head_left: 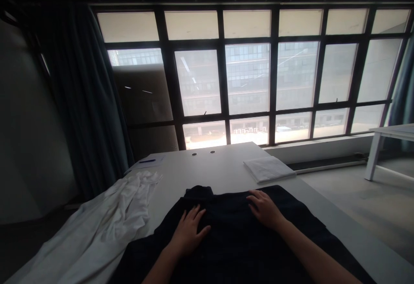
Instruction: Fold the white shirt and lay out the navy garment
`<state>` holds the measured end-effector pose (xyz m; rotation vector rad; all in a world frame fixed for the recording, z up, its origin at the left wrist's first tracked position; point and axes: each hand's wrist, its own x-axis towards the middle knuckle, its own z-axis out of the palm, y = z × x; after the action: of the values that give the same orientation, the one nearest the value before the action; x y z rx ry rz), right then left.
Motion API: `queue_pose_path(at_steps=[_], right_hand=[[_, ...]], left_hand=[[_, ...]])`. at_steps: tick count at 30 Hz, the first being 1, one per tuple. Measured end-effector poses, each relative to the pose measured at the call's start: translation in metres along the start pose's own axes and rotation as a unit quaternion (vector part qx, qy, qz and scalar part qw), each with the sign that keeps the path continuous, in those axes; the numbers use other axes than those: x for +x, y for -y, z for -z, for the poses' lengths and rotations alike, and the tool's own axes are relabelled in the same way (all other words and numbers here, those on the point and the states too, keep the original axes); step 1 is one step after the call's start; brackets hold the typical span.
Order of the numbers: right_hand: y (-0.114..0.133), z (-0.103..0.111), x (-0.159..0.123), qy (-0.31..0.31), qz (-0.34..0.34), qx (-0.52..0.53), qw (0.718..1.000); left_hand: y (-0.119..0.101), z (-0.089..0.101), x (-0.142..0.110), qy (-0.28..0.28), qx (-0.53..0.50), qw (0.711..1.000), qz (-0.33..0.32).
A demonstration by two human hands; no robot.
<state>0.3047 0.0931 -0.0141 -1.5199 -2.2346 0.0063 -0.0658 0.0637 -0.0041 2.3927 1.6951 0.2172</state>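
A dark garment [233,241], almost black, lies spread over the near part of the white table [207,167]. Its exact kind is hard to make out; a small folded piece, perhaps a collar, sticks up at its far edge. My left hand [190,232] rests flat on the left half of the cloth with its fingers spread. On the right half, close to the far edge, my right hand [264,208] also lies palm down, fingers apart. Neither hand grips anything. The garment's near end runs out of view.
Crumpled white cloth [119,215] covers the table's left side and hangs over its edge. Toward the right edge lies a folded white cloth [269,168]. A pen [147,161] rests on paper at the far left. Windows, a dark curtain [87,103] and another white table [375,154] surround this one.
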Motion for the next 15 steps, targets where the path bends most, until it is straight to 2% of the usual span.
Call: queue_pose_path(at_steps=[2, 4, 8, 11, 15], right_hand=[[0.013, 0.004, -0.003, 0.001, 0.047, 0.036, 0.998], [0.025, 0.005, -0.007, 0.015, 0.062, 0.055, 0.996], [0.033, -0.001, -0.01, 0.115, 0.018, 0.054, 0.992], [0.015, -0.005, -0.007, 0.169, -0.057, 0.025, 0.984], [-0.036, -0.005, -0.003, 0.169, -0.191, -0.037, 0.966]], left_hand=[[0.001, 0.0, 0.001, 0.004, 0.003, 1.0, 0.005], [0.002, 0.0, 0.002, 0.006, 0.004, 1.0, 0.008], [0.004, 0.0, 0.003, 0.009, -0.002, 1.0, 0.011], [0.005, -0.001, 0.003, 0.011, -0.007, 1.0, 0.013], [0.005, 0.002, 0.003, 0.012, -0.012, 1.0, 0.011]])
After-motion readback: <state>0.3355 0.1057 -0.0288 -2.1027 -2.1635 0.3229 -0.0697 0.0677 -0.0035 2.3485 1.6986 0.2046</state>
